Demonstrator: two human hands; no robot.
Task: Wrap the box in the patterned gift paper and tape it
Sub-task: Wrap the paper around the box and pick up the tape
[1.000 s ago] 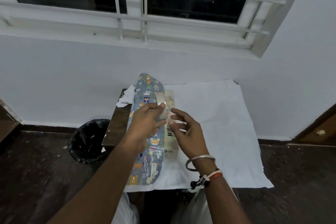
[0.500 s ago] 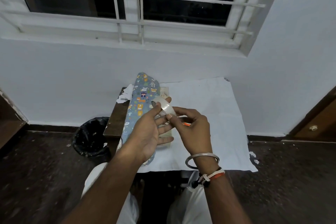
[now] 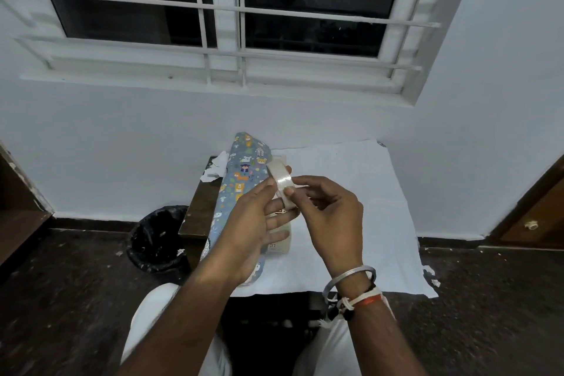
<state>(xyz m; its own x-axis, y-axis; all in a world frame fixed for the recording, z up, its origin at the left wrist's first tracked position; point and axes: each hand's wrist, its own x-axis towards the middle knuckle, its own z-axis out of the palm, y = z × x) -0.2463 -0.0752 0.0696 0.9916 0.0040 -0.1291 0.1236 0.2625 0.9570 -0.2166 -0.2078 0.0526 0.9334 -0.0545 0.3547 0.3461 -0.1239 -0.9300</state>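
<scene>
- A black bin [image 3: 157, 241] is standing on the floor, just beside the table's left edge.
- The table [image 3: 198, 207] is showing a bare brown strip on its left, and a torn white scrap [image 3: 217, 165] is lying at the strip's far corner.
- The paper [image 3: 244, 168] is covering the rest of the table white side up and hanging over the near edge. Its left part is curling up and showing the patterned side.
- The left hand [image 3: 253, 223] is gripping the tape [image 3: 281, 181] above the table, with the thumb on the roll's near side and the fingers behind it.
- The box [image 3: 279, 246] is lying on the white side of the paper, just beside the curled patterned part, and is mostly hidden behind the left hand.
- The right hand [image 3: 331, 217] is pinching the roll's rim between thumb and forefinger, with the other fingers loosely curled.
- A metal bangle [image 3: 351, 276] is sitting on the right wrist.
- A brown door [image 3: 543, 217] is standing at the far right.
</scene>
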